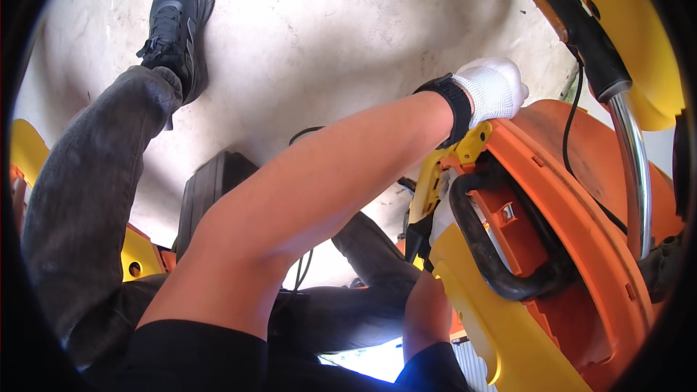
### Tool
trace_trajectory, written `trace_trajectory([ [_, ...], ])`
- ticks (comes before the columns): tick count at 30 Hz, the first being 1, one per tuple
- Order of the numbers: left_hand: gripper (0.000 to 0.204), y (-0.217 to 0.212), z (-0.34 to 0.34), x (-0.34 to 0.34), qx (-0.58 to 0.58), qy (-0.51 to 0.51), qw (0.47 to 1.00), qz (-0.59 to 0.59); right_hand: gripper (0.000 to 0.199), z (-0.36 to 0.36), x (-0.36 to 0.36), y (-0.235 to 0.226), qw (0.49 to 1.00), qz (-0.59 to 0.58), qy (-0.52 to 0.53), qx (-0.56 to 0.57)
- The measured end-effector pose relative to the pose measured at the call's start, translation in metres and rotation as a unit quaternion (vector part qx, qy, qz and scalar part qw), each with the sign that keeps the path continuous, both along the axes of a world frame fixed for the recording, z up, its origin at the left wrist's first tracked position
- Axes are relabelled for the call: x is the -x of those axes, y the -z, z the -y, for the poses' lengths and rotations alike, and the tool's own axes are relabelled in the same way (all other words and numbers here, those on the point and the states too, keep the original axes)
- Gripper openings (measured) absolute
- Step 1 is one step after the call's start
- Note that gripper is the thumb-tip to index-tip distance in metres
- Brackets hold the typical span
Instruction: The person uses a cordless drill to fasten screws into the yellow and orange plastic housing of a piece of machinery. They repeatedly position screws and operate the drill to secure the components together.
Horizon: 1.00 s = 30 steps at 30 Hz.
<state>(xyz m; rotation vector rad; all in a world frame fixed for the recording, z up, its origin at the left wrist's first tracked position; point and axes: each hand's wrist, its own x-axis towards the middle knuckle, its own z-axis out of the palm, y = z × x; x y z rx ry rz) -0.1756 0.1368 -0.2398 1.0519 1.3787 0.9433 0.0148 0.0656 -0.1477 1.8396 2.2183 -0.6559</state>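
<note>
Orange casing (573,207) sits at the frame's right, the gloved left hand (491,88) curled at its upper end, the right hand (441,218) mostly hidden, and whether either's fingers grip anything I cannot tell.

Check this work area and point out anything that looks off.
Nothing looks spilled or plainly broken. The one oddity is the thin black cable beside the chrome tube: it hangs slack across the orange body, looking loose rather than routed. I cannot tell whether that is intended.
</note>
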Motion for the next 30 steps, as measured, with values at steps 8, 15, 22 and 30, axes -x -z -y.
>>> trace_trajectory([
  [8,0.023,-0.005,0.008,0.005,-0.009,-0.058,0.998,0.016,0.029,0.002,-0.001,0.001,1.0,0.007,-0.003,-0.003],
  [15,0.033,-0.019,0.014,0.023,0.082,-0.086,0.987,0.109,0.029,0.005,-0.001,0.0,1.0,0.006,-0.001,-0.002],
  [22,0.032,-0.016,0.01,0.023,0.127,-0.115,0.979,0.108,0.029,0.01,0.003,-0.012,1.0,-0.004,0.007,-0.015],
  [30,0.03,-0.009,0.03,0.025,0.117,-0.193,0.968,0.111,0.029,0.039,-0.031,-0.074,0.995,0.077,-0.011,-0.067],
])
